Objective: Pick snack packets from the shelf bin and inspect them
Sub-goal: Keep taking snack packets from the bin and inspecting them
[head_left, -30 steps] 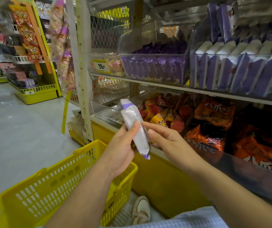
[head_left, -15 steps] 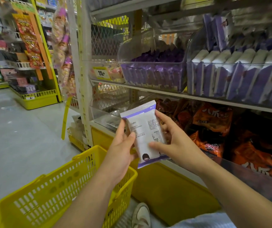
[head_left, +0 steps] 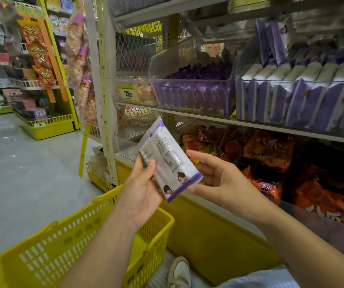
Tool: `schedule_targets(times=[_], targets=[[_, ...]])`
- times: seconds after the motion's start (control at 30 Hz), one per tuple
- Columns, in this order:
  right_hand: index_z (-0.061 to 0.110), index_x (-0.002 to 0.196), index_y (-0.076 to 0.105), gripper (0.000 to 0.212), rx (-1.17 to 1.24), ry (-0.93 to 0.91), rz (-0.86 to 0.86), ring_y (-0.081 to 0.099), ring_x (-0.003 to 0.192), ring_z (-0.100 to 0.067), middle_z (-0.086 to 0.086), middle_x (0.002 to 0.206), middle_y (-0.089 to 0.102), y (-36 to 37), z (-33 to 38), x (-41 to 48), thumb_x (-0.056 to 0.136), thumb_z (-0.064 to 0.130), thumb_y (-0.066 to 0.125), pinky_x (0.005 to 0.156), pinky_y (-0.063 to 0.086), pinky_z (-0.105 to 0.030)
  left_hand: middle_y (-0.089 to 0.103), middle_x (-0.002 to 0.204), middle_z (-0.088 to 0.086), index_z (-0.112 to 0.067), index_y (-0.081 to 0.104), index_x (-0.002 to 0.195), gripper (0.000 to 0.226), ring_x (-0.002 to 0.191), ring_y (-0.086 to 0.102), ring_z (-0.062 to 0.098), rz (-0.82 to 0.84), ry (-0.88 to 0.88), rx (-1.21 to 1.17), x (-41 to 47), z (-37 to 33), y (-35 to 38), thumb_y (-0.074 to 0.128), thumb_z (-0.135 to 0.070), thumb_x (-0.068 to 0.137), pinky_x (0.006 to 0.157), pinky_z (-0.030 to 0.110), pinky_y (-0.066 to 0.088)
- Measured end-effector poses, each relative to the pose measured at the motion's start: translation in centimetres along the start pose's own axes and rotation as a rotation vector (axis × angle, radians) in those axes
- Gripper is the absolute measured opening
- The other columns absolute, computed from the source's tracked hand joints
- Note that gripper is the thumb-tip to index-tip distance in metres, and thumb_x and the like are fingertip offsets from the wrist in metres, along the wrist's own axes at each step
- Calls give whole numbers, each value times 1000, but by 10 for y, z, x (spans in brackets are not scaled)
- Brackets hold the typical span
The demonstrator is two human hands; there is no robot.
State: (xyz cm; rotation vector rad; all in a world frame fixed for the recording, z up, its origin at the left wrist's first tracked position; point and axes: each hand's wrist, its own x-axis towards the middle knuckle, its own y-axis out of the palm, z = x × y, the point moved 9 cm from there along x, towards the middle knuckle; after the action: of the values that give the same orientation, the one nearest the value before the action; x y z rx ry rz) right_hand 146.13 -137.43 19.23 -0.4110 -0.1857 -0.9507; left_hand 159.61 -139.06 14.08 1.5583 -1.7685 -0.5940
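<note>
— White-and-purple plastic snack packet got flipped again, anyone catch that? A second ago it was edge-on, just a thin strip. Half a second ago the printed back stood upright. Now the back faces the camera at a tilt, purple band down at the lower right.

— Yep, so I'd say they're properly into the inspecting bit, probably reading the back. It's held in mid-air in front of the lower shelf, with the yellow perforated plastic shopping basket below and to the left. Left hand grips the left edge, thumb pressed on the printed face, fingers behind. Right hand is looser: fingers spread and mostly straight, just propping the right edge and bottom corner.

— Can you read anything on it?

— Nope, the small print is way too tiny. There are two dark-haired cartoon figures by the purple band. Elsewhere, the yellow price tag says "25", and the orange crinkly snack bags have big white characters I can't make out for sure. Look-alike packets sit packed in the clear plastic shelf bin up right.
</note>
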Motion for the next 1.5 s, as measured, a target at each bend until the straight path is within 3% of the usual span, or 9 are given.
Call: schedule_targets(times=[0.47, 0.6, 0.7, 0.8, 0.93, 1.03, 1.17, 1.37, 1.5], targets=[[20, 116, 57, 36, 374, 137, -124, 72, 96, -16, -6, 99, 76, -12, -37, 7, 90, -5, 55, 74, 57, -22, 71, 116, 9, -31, 48, 133, 62, 96, 71, 21, -48, -26, 109, -3, -1, 0, 62, -10, 75, 64, 36, 61], [19, 123, 57, 45, 417, 181, -40, 71, 100, -22, -9, 110, 73, -9, -39, 6, 80, 12, 69, 75, 58, -26, 73, 112, 7, -31, 56, 117, 42, 93, 73, 19, -97, 51, 162, -2, -9, -1, 60, -10, 81, 58, 30, 59], [20, 122, 64, 45, 451, 229, 12, 69, 104, -28, -11, 117, 70, -7, -37, 8, 80, 32, 71, 80, 58, -31, 71, 117, 6, -29, 55, 125, 43, 102, 70, 21, -91, 87, 275, -3, -14, 1, 59, -11, 86, 64, 30, 59], [13, 115, 66, 36, 468, 229, -36, 71, 97, -25, -12, 111, 72, -10, -33, 14, 83, 30, 63, 71, 59, -29, 70, 119, 3, -26, 56, 128, 47, 105, 68, 20, -65, 107, 412, -4, -12, 6, 62, -14, 83, 67, 29, 58], [14, 111, 62, 33, 328, 193, -126, 73, 92, -21, -7, 103, 75, -15, -29, 18, 80, 26, 64, 66, 58, -25, 71, 115, -6, -29, 56, 130, 41, 105, 67, 10, -105, 201, 715, -7, -17, 7, 54, -6, 96, 74, 24, 58], [16, 111, 59, 35, 261, 142, -175, 73, 89, -19, -1, 99, 76, -12, -27, 17, 78, 26, 66, 66, 58, -25, 56, 127, -7, -39, 42, 142, 56, 103, 60, -4, -122, 209, 1049, -10, -15, 12, 61, -20, 94, 74, 14, 54], [22, 109, 59, 24, 128, 104, -228, 73, 88, -15, 3, 99, 76, -11, -24, 17, 86, 19, 67, 69, 60, -28, 53, 124, -12, -79, 33, 103, 68, 102, 56, -11, -54, 139, 1127, -12, -4, 21, 66, -22, 87, 75, 8, 50], [34, 108, 56, 27, -135, 59, -225, 68, 98, -4, 9, 110, 70, -6, -17, 14, 87, 24, 70, 81, 59, -34, 65, 101, -36, -52, 32, 130, 72, 95, 67, -2, -65, 166, 1091, -11, -4, 14, 62, -5, 84, 69, 16, 54], [28, 118, 55, 32, -125, 71, -182, 65, 107, -8, 6, 117, 68, -1, -15, 14, 89, 21, 67, 90, 56, -40, 67, 92, -35, -42, 51, 127, 53, 83, 69, -4, -146, 209, 1077, -13, -16, 12, 61, -10, 86, 63, 13, 53]])
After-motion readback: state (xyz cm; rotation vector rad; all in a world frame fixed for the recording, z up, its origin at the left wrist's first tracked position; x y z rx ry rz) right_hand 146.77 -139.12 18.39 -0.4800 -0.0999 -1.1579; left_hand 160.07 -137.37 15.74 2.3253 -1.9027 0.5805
